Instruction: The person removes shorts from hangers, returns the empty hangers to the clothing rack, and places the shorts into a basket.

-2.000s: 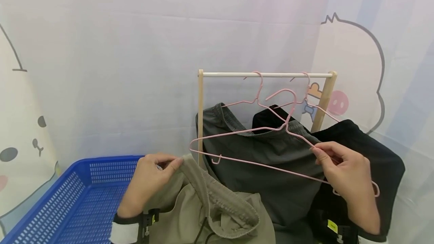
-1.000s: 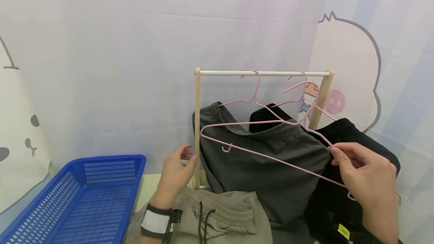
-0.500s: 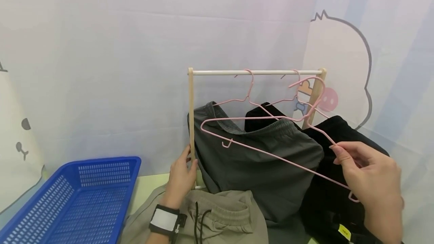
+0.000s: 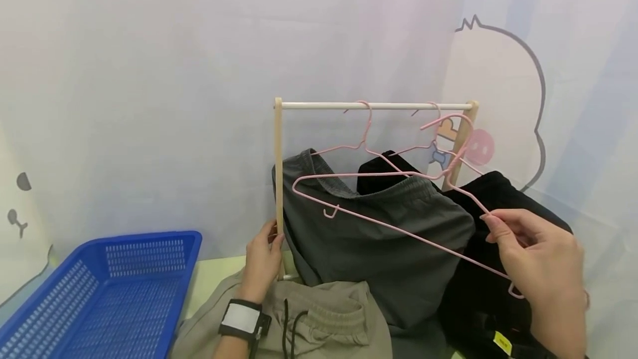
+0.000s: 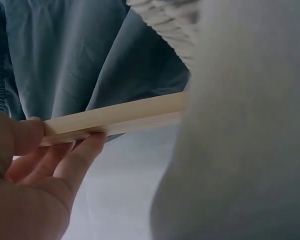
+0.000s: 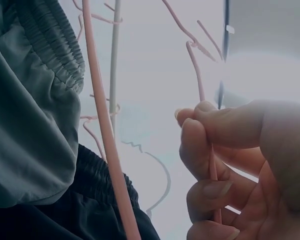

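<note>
My left hand [image 4: 263, 259] grips the wooden post [image 4: 278, 165] at the left end of a small clothes rack. In the left wrist view, thumb and fingers lie on either side of that post [image 5: 115, 116]. A pink wire hanger [image 4: 454, 163], bare of clothing, is held up in front of the rack. My right hand [image 4: 543, 265] pinches its right shoulder. Beige drawstring trousers [image 4: 334, 326] lie crumpled at the front, below my left hand. Dark grey trousers [image 4: 379, 254] and black trousers [image 4: 503, 198] hang behind the held hanger.
Two more pink hangers hook over the white rail [image 4: 408, 106]. At left stands a blue perforated basket [image 4: 191, 270] with nothing visible inside. A pale printed curtain [image 4: 149, 98] hangs behind everything.
My left hand has let go of the beige trousers' waistband, moved right and taken hold of the rack post. The trousers dropped flat. My right hand moved slightly right with the hanger.
</note>
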{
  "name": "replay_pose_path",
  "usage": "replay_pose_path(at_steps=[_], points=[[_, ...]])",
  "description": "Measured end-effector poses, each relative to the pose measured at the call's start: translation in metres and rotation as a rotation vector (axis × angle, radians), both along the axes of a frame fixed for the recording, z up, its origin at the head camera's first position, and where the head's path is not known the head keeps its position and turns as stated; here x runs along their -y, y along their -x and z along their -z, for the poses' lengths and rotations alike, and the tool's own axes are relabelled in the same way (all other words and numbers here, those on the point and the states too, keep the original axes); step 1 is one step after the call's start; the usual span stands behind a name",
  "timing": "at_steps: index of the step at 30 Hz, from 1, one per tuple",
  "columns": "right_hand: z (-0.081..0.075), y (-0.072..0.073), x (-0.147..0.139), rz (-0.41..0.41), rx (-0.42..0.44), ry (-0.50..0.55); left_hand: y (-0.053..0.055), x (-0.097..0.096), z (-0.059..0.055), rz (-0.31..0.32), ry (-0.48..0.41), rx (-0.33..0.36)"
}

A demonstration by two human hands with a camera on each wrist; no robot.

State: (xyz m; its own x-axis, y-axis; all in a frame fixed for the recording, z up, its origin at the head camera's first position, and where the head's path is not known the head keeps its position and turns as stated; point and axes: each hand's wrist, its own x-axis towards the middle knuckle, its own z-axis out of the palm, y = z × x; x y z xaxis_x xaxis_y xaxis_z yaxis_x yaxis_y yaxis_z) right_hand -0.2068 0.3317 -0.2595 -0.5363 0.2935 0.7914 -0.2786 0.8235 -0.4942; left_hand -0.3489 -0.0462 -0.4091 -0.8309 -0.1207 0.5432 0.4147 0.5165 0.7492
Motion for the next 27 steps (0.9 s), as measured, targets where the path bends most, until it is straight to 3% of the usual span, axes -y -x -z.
replay_pose_path(at_steps=[5,15,21,27], points=[[-0.002,-0.001,-0.001,0.051,0.025,-0.002,0.002,0.000,0.000,-0.001,0.002,-0.030],[-0.004,-0.008,-0.001,0.147,0.065,0.027,0.001,0.001,0.003,0.003,-0.006,-0.028],[-0.004,-0.007,0.010,0.113,-0.051,-0.017,0.004,0.000,0.003,0.009,-0.013,-0.048],[0.000,0.010,0.037,0.104,-0.108,-0.072,0.001,-0.001,0.004,0.011,-0.028,-0.058]])
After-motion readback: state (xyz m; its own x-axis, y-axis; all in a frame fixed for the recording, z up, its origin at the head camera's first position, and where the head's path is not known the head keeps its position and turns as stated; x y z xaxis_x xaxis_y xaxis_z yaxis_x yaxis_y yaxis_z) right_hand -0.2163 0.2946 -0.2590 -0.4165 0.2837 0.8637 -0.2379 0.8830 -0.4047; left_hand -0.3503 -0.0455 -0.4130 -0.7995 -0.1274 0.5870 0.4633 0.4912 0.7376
